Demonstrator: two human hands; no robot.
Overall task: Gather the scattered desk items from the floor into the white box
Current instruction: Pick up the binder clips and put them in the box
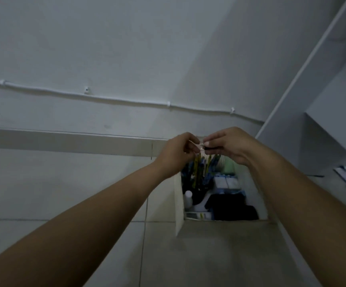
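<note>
You hold both hands together right above the far end of the box (179, 204), which I judge keeps the small item over the opening so it falls inside when you let go. Your left hand (175, 154) has its fingers curled, pinching the clear-looking end of that item (202, 147). Your right hand (233, 147) pinches the dark end from the other side, thumb and forefinger closed on it. What the item is, I cannot tell; it is blurred. Inside the box, below your hands, lie pens (197, 172), a small white bottle (188, 198) and dark things.
</note>
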